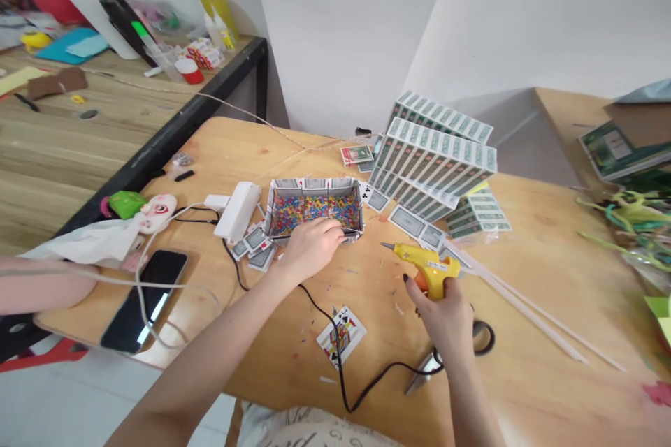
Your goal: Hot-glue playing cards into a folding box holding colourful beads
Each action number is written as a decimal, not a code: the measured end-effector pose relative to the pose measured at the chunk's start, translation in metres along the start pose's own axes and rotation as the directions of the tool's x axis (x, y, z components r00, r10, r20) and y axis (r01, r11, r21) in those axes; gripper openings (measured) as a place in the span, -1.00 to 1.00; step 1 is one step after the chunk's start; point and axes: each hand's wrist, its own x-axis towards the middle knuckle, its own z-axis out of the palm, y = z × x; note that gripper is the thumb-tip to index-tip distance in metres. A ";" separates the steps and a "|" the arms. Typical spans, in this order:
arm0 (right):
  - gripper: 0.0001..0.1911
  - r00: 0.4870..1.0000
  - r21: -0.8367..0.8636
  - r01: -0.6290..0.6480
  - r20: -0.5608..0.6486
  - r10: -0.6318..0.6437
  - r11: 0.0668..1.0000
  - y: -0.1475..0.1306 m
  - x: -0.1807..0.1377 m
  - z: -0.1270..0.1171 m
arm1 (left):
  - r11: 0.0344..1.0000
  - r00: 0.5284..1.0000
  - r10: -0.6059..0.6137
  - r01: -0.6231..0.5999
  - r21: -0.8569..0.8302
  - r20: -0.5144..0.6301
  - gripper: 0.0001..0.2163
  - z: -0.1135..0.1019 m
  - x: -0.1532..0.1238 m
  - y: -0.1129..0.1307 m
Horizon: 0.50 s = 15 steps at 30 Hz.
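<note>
A small open box (316,185) made of playing cards stands mid-table, its inside lined with a colourful speckled pattern. My left hand (314,244) is closed at the box's near wall, fingertips pinching its top edge toward the right corner. The hand hides part of that wall. In my right hand (448,318) is a yellow glue gun (427,264), gripped by its handle, nozzle pointing left toward the box but apart from it. Its black cord runs across the table. A face-up playing card (352,332) lies between my forearms.
Stacked card packs (435,160) stand behind on the right. Scissors (419,380) lie under my right wrist, and glue sticks (535,307) lie to the right. On the left are a white power strip (237,211), a phone (147,300) and another person's arm (42,285).
</note>
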 end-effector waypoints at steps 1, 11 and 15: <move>-0.61 1.000 0.036 0.000 -0.025 0.001 0.999 -0.003 -0.003 0.001 | 1.000 1.000 -0.002 0.002 -0.003 -0.007 -0.87 0.000 0.000 0.000; -0.63 0.970 0.007 0.138 -0.202 -0.133 0.990 -0.027 -0.016 0.030 | 0.999 0.999 -0.030 0.029 -0.035 -0.041 -0.87 0.002 -0.003 -0.001; -0.58 0.965 -0.029 0.162 -0.202 -0.164 0.986 -0.026 -0.014 0.039 | 0.998 0.999 -0.040 0.038 -0.050 -0.034 -0.89 0.001 0.000 -0.002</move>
